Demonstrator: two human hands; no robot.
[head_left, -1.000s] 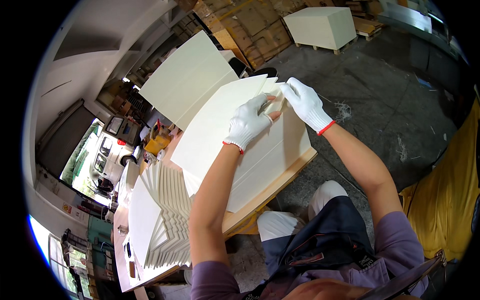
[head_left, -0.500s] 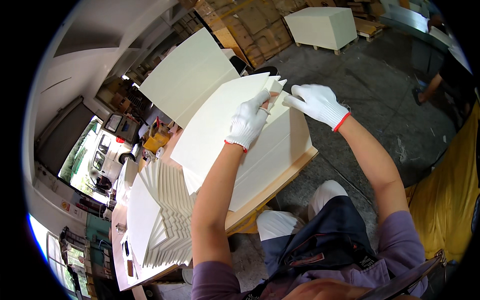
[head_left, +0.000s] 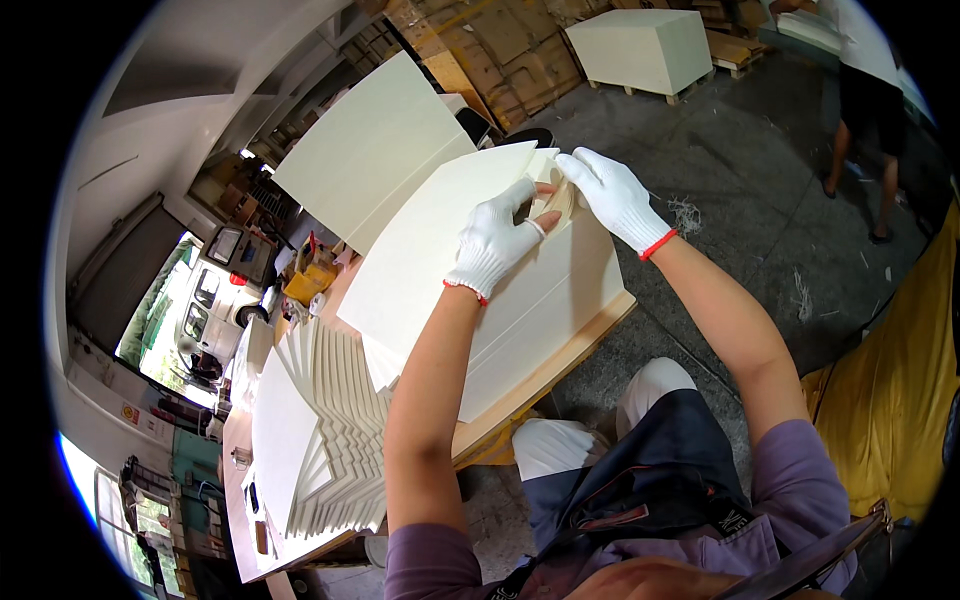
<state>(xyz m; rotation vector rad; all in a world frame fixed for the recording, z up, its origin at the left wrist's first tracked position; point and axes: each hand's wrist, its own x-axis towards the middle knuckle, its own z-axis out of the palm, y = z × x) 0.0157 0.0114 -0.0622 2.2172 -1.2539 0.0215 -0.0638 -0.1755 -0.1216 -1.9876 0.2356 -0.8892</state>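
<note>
A large white sheet (head_left: 440,230) with creased edges tops a stack of white sheets (head_left: 545,310) in front of me. My left hand (head_left: 497,235), in a white knitted glove with bare thumb and fingertip, lies over its right part. That thumb and finger are closed on the sheet's edge near the far right corner. Against the same corner presses my right hand (head_left: 610,195), also gloved, its fingers bent over the edge. Between the two hands the edge bends up in a curved, beige-shaded fold. My palms hide part of the corner.
Fanned, folded white sheets (head_left: 340,430) lie on the table at left. Behind the stack stands an upright white panel (head_left: 380,150). A palletised white stack (head_left: 640,55) and cardboard (head_left: 510,50) are farther back. Yellow fabric (head_left: 890,390) hangs right; a person (head_left: 870,100) stands beyond.
My right hand has moved left onto the sheet's corner, and the edge between my hands now bends up. The person at the far right shows more fully.
</note>
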